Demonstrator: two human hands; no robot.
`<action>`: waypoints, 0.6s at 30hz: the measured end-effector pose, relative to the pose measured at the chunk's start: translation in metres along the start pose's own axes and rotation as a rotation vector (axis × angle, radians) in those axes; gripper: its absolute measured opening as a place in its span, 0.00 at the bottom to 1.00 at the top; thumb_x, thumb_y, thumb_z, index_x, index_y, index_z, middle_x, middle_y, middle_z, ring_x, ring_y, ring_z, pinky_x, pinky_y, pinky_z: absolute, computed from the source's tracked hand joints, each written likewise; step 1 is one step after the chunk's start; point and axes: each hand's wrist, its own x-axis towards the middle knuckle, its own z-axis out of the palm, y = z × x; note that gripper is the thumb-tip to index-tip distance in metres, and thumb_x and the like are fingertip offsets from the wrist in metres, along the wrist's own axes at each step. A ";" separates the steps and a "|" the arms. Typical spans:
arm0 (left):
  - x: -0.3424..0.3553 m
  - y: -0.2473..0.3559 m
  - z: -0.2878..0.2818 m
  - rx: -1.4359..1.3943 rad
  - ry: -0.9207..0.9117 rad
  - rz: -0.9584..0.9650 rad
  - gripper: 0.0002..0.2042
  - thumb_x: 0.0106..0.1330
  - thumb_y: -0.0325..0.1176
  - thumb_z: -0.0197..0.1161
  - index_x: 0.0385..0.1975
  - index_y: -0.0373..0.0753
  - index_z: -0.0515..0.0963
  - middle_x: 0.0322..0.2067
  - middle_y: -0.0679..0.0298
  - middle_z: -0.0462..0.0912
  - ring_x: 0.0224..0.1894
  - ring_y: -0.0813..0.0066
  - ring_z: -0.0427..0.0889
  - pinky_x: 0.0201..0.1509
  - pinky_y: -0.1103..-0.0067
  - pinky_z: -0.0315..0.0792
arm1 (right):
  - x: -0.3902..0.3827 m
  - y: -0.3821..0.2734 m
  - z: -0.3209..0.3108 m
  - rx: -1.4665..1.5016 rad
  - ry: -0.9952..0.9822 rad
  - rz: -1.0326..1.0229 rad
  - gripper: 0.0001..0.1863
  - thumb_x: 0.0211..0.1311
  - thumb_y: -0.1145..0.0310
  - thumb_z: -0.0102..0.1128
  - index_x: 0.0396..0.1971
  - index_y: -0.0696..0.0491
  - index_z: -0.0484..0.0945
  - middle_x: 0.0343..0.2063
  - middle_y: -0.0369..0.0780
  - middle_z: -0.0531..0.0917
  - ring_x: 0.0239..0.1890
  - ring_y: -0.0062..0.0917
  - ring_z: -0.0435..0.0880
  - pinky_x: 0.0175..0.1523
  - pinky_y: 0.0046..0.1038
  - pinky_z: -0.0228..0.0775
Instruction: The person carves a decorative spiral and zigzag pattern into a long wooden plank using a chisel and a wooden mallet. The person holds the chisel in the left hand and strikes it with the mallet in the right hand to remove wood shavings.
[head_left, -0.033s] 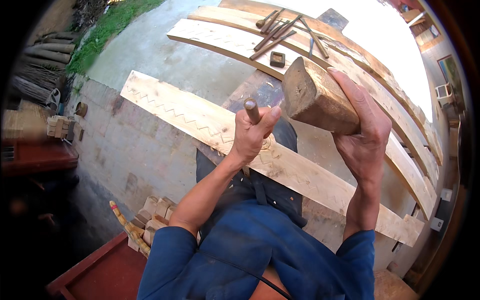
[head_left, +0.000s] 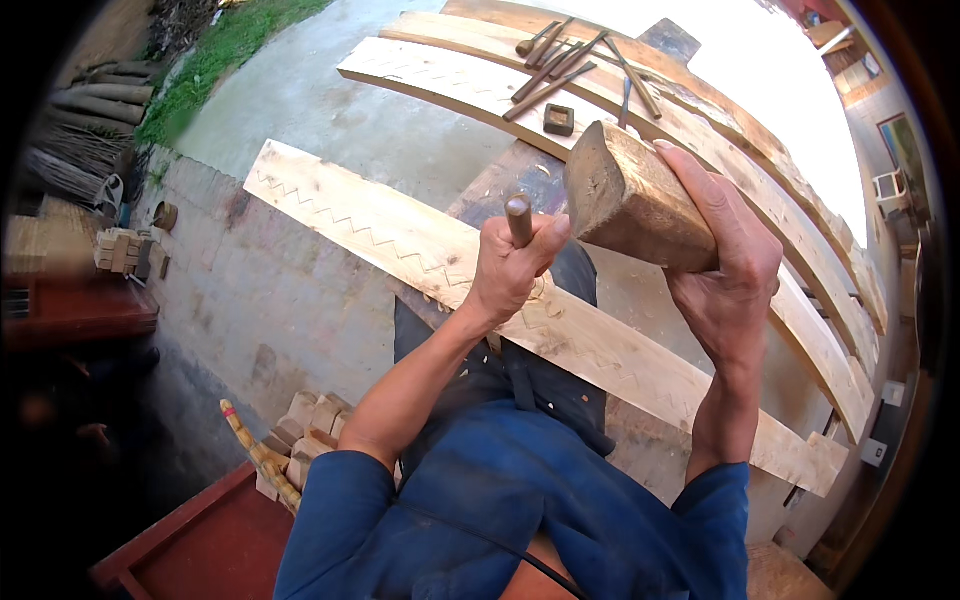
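My left hand (head_left: pixel 508 270) is wrapped round an upright chisel (head_left: pixel 519 218); its round handle end sticks out above the thumb, and its blade is hidden below the fist. Under that hand lies a long pale plank (head_left: pixel 370 232) with a zigzag line running along it. The plank crosses over my legs. My right hand (head_left: pixel 728 235) grips a heavy wooden mallet (head_left: pixel 635 195), a worn block raised to the right of the chisel and apart from it. The mallet's handle does not show.
Beyond the plank, several long boards (head_left: pixel 430 78) lie side by side. On them rest several hand tools (head_left: pixel 548 85) and a small dark square box (head_left: pixel 559 120). At lower left are wood blocks (head_left: pixel 305 440) and a red tray-like surface (head_left: pixel 215 545). Logs (head_left: pixel 105 100) are stacked far left.
The chisel's top and my left hand have shifted slightly to the right. The mallet stays raised in my right hand, almost unmoved.
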 end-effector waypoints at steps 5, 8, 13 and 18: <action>-0.004 0.012 0.012 0.213 -0.070 0.097 0.28 0.77 0.44 0.66 0.16 0.39 0.60 0.16 0.74 0.56 0.22 0.85 0.55 0.25 0.74 0.50 | -0.001 -0.026 -0.016 0.040 0.040 0.001 0.37 0.48 0.82 0.74 0.64 0.48 0.82 0.49 0.43 0.90 0.50 0.37 0.90 0.54 0.33 0.83; -0.003 0.004 0.025 0.277 -0.074 0.189 0.30 0.74 0.45 0.67 0.17 0.36 0.57 0.16 0.67 0.52 0.21 0.80 0.53 0.25 0.70 0.50 | -0.003 -0.032 -0.017 -0.061 -0.012 -0.035 0.37 0.48 0.83 0.73 0.63 0.49 0.82 0.49 0.45 0.89 0.50 0.39 0.90 0.55 0.35 0.82; -0.007 -0.011 0.027 0.209 -0.055 0.228 0.31 0.70 0.47 0.67 0.18 0.33 0.55 0.16 0.63 0.50 0.20 0.76 0.52 0.25 0.68 0.50 | 0.001 -0.058 -0.019 -0.154 -0.060 -0.121 0.36 0.48 0.83 0.70 0.63 0.51 0.82 0.49 0.47 0.89 0.50 0.42 0.89 0.55 0.38 0.82; -0.003 -0.006 0.026 0.216 -0.074 0.242 0.28 0.68 0.41 0.66 0.18 0.32 0.56 0.15 0.62 0.52 0.19 0.76 0.53 0.24 0.68 0.51 | 0.003 -0.057 -0.020 -0.167 -0.082 -0.129 0.35 0.48 0.84 0.67 0.62 0.52 0.82 0.50 0.48 0.88 0.51 0.45 0.88 0.55 0.41 0.81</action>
